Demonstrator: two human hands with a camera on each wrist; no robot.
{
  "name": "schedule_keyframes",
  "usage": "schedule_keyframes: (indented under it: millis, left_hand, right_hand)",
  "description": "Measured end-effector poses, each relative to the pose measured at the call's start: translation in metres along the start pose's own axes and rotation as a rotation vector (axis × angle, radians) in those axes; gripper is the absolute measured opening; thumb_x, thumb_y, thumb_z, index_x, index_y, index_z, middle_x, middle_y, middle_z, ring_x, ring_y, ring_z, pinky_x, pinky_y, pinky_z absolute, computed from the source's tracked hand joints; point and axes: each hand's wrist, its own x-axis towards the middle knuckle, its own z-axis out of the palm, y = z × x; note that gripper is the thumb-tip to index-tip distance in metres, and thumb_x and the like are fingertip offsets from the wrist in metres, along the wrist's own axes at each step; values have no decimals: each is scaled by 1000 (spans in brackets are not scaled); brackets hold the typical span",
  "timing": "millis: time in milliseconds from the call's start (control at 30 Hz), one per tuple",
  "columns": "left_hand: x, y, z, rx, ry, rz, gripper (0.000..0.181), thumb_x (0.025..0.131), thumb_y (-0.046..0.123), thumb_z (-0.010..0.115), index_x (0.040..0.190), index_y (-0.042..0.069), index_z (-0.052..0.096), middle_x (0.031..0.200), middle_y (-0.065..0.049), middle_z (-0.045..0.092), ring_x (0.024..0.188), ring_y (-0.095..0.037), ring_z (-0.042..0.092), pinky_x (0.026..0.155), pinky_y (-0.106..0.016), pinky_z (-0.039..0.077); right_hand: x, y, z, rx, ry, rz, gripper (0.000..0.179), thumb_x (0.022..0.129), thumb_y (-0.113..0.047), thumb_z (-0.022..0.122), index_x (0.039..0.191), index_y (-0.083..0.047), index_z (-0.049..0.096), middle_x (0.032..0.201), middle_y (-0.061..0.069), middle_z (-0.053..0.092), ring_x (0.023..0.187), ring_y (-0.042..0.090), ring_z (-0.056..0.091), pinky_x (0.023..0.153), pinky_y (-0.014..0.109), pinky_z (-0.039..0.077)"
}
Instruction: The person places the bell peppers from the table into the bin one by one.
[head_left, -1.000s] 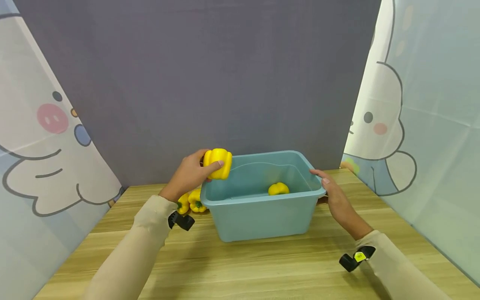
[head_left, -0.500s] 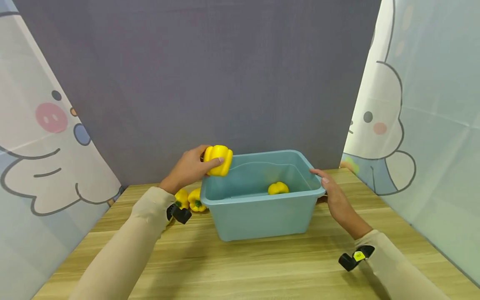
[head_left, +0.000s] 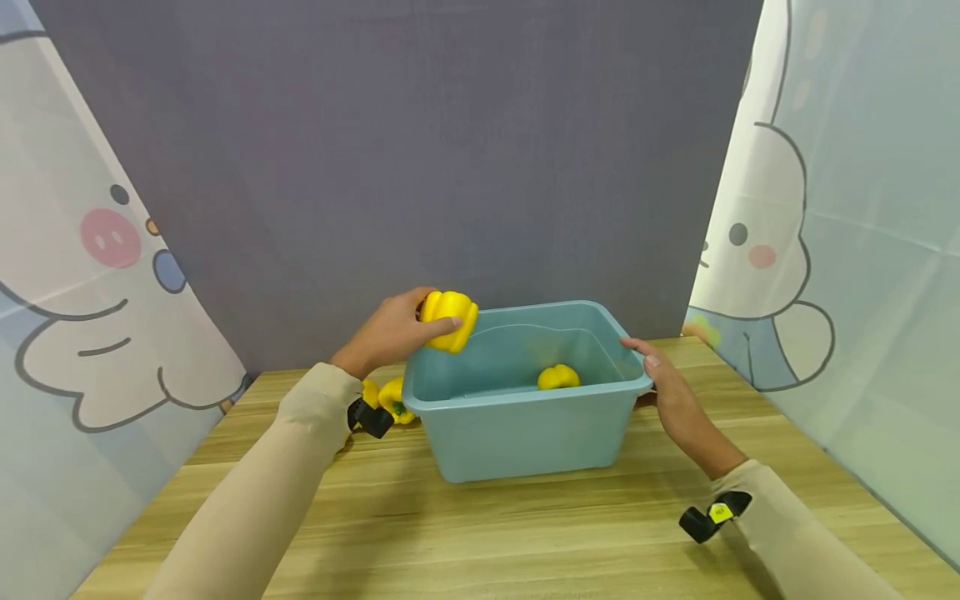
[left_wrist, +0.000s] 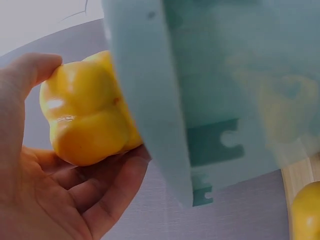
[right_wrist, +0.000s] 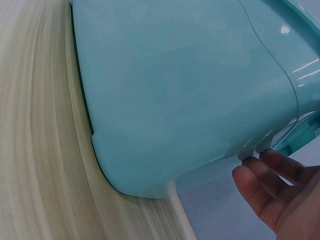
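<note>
A yellow bell pepper (head_left: 448,319) is in my left hand (head_left: 390,332), held between thumb and fingers above the left end of a blue-green plastic bin (head_left: 525,437). In the left wrist view the thumb lies on one side of this bell pepper (left_wrist: 85,115) and the fingers (left_wrist: 117,195) on the other. Inside the bin, a second yellow bell pepper (head_left: 558,377) lies toward the right. My right hand (head_left: 678,408) holds the bin's right rim. In the right wrist view its fingertips touch the wall of the bin (right_wrist: 175,90) from outside.
More yellow bell peppers (head_left: 395,398) lie on the wooden table (head_left: 480,533) left of the bin, partly hidden by my left wrist. A grey panel (head_left: 420,150) stands behind. Cartoon-printed curtains (head_left: 877,250) close off both sides.
My left hand has moved slightly up and to the right with the bell pepper, farther over the bin. The right hand and the bin have stayed in place.
</note>
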Motion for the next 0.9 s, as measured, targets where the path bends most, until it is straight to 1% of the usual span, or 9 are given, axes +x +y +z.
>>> schedule_keyframes:
  millis: [133, 300, 467, 700, 900]
  left_hand:
    - [5, 4, 0, 19, 10, 10, 66, 91, 57, 64, 138, 12, 51, 107, -4, 64, 85, -23, 62, 72, -37, 53]
    - [10, 8, 1, 53, -1, 18, 66, 91, 58, 64, 138, 14, 51, 106, -3, 63, 85, -22, 61, 74, -37, 52]
    - [16, 11, 1, 54, 1, 26, 67, 91, 57, 64, 139, 13, 50, 106, -3, 63, 86, -22, 61, 74, -36, 53]
    - [24, 19, 2, 76, -14, 33, 69, 90, 58, 64, 139, 12, 50, 107, -2, 62, 88, -22, 61, 75, -36, 52]
    - [28, 22, -2, 66, -26, 36, 70, 90, 57, 65, 141, 11, 49, 109, -3, 62, 89, -22, 60, 76, -36, 52]
  right_hand:
    - [0, 0, -1, 4, 4, -5, 51, 111, -31, 19, 150, -3, 36, 144, 26, 37, 97, 12, 54, 65, 35, 55]
    - [0, 1, -2, -2, 3, -8, 51, 111, -31, 19, 150, -2, 36, 144, 26, 37, 96, 11, 54, 65, 36, 55]
    - [-1, 1, -2, -2, 3, -9, 51, 112, -31, 19, 150, -2, 36, 144, 26, 37, 96, 11, 55, 65, 38, 56]
    - [-1, 1, -4, -3, 12, -3, 50, 112, -31, 19, 150, -2, 36, 143, 25, 38, 96, 11, 54, 64, 38, 55]
    - [-1, 2, -3, 6, 13, 0, 50, 112, -32, 20, 149, -3, 37, 141, 25, 40, 94, 12, 55, 64, 37, 55]
